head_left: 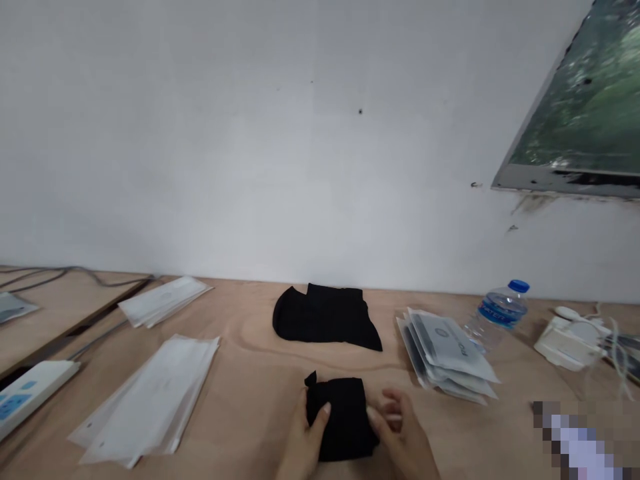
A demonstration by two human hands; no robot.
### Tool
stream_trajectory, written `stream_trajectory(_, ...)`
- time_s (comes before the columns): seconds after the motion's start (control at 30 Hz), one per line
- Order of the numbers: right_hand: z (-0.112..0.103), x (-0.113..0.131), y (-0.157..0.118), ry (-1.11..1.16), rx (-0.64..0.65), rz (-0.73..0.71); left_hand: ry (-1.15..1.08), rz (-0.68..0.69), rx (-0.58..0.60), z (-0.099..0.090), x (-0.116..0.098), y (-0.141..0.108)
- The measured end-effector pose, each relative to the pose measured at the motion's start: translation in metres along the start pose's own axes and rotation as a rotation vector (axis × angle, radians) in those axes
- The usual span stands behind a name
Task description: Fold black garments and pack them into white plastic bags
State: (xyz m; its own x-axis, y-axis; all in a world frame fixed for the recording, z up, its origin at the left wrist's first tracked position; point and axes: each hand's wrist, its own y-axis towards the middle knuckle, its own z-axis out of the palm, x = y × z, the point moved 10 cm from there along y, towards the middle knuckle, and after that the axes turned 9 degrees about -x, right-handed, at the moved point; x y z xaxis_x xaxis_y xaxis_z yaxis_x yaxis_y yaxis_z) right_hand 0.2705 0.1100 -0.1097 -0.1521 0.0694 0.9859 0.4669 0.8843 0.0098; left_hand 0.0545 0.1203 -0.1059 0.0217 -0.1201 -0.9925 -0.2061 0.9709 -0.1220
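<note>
A folded black cloth lies on the wooden table at the near middle, roughly square, with a small loose tip poking up at its top left corner. My left hand grips its left side, thumb on top and the other fingers mostly hidden. At the right edge, my right hand pinches the cloth with its thumb against it; the visible fingers are curled. Farther back, a second black cloth is spread flat, with a rounded left end and a pointed right corner.
Frosted plastic bags lie in a fanned pile at left, more bags behind them. Filled, printed packs are stacked at right beside a water bottle. A power strip sits far left, a white device with cables far right.
</note>
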Motion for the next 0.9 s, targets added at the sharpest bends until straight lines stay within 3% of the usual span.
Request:
stream_trajectory(0.1,0.020,-0.005,-0.012,0.121,0.154,0.034,0.012,-0.006,-0.008,0.001,0.005,-0.002)
stream_trajectory(0.2,0.038,-0.009,-0.016,0.314,0.218,0.120,0.006,0.002,-0.016,0.002,0.005,-0.004)
stream_trajectory(0.3,0.044,-0.008,-0.014,0.303,0.266,0.160,0.003,-0.031,0.033,0.007,0.005,-0.003)
stream_trajectory(0.43,0.025,-0.003,-0.003,0.020,0.179,0.032,0.133,0.022,0.018,0.002,-0.007,0.005)
stream_trajectory(0.57,0.020,-0.004,-0.003,-0.275,0.182,-0.107,0.493,0.197,0.002,-0.003,-0.029,0.010)
stream_trajectory(0.67,0.013,0.014,-0.004,-0.388,0.080,-0.272,0.636,0.255,0.026,-0.001,-0.037,0.013)
stream_trajectory(0.77,0.023,0.035,-0.013,-0.427,0.067,-0.446,0.669,0.244,0.016,0.001,-0.039,0.019)
stream_trajectory(0.9,0.043,0.022,-0.017,-0.405,0.162,-0.397,0.651,0.225,0.057,0.010,-0.038,0.023)
